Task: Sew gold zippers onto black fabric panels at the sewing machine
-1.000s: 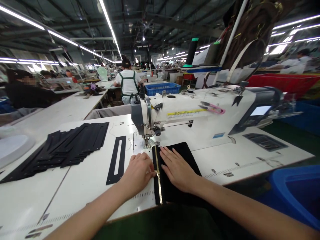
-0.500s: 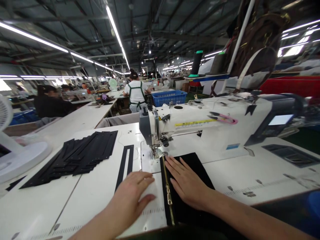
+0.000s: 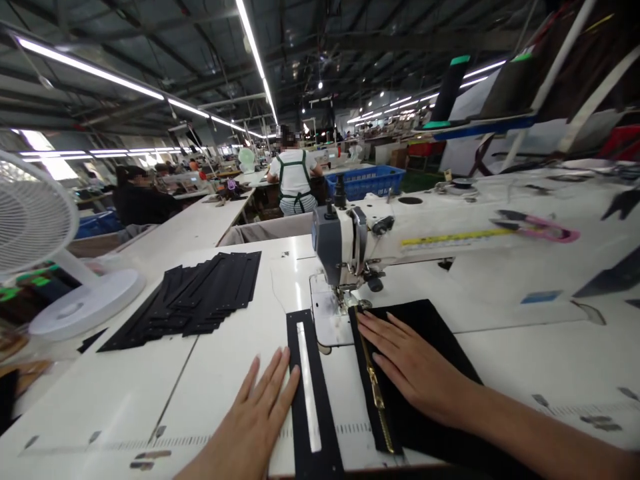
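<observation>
My left hand [image 3: 260, 407] lies with fingers spread, its fingertips at the left edge of a black strip [image 3: 330, 427] that has a long slot cut through it. Flat on black fabric [image 3: 430, 340] rests my right hand [image 3: 415, 367], fingers stretched out beside a gold zipper [image 3: 376, 393]. The zipper runs along the fabric's left side, and its upper end is by the needle area of a white sewing machine [image 3: 345, 247]. The slotted strip lies left of the fabric, apart from it.
A pile of black slotted pieces [image 3: 200, 293] lies on the table at the left, near a white fan [image 3: 90, 300]. Pink-handled snips [image 3: 545, 229] rest on the machine arm. Further back are a blue basket [image 3: 367, 183] and a person in a white shirt [image 3: 294, 177].
The slotted strip has come nearer and now lies beside the zipper fabric, with my left hand spread at its edge. The view has turned left. My right hand stays on the fabric.
</observation>
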The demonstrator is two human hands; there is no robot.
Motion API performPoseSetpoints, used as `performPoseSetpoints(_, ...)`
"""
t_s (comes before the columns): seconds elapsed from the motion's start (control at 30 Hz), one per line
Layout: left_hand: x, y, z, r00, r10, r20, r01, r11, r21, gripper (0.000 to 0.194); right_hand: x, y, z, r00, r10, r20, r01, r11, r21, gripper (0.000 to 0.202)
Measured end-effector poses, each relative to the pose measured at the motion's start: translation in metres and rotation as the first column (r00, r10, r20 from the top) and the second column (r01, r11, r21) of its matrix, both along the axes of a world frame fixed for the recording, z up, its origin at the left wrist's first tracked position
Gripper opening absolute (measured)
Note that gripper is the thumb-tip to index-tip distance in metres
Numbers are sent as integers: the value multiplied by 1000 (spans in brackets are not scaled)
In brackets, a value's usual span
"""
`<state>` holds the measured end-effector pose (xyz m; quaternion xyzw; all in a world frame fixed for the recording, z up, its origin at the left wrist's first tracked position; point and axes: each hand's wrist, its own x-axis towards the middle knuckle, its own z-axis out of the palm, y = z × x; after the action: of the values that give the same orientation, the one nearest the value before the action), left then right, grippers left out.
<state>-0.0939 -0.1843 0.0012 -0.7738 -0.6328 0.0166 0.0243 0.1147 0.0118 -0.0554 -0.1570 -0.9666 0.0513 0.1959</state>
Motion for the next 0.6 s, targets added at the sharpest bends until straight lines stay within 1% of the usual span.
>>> performPoseSetpoints(0.07,-6,-2,-8,1000,-13,-14,13,1000,19,94,-5,-2,4,1000,1,16,-1,1000,13,44)
performPoseSetpoints(0.13,-13,-3,-23,998,-62,3,61,992,107,82,-11,-4,10,1000,-6,4,5,999,47,40)
performPoseSetpoints(0.2,-20,-3,-37,993,-109,49,98,977,190,57,-18,-7,14,999,-23,-27,25,996,90,38)
performPoseSetpoints(0.23,-24,-3,-41,990,-112,88,91,972,215,43,-20,-8,14,998,-41,-44,45,993,108,38)
performPoseSetpoints(0.27,-28,-3,-42,986,-90,139,57,972,227,35,-21,-8,14,996,-63,-60,70,990,121,38)
performPoseSetpoints(0.3,-32,-2,-40,979,-39,202,-9,973,229,33,-21,-8,13,994,-85,-70,94,988,124,39)
performPoseSetpoints(0.33,-36,-1,-35,961,18,276,-88,967,241,33,-20,-8,10,992,-104,-72,112,987,116,39)
performPoseSetpoints(0.37,-41,0,-28,933,74,351,-176,947,269,32,-18,-8,7,991,-114,-70,121,988,98,39)
performPoseSetpoints(0.4,-46,1,-19,901,127,414,-276,905,323,30,-16,-8,4,991,-116,-64,121,990,74,40)
performPoseSetpoints(0.43,-50,2,-9,869,181,460,-380,840,388,29,-14,-7,1,992,-111,-54,114,992,48,40)
performPoseSetpoints(0.47,-54,3,1,846,230,482,-467,757,457,29,-12,-7,-2,994,-102,-44,103,994,26,40)
performPoseSetpoints(0.5,-56,3,9,829,276,487,-529,671,519,31,-10,-7,-4,995,-92,-31,92,996,11,41)
performPoseSetpoints(0.53,-57,3,15,825,300,478,-548,629,551,33,-9,-8,-5,996,-84,-21,85,996,2,41)
performPoseSetpoints(0.57,-55,3,18,836,307,455,-538,627,564,35,-8,-8,-6,996,-85,-19,85,996,-3,42)
performPoseSetpoints(0.6,-51,2,19,859,283,427,-496,669,553,37,-7,-8,-6,995,-98,-29,98,995,-5,42)
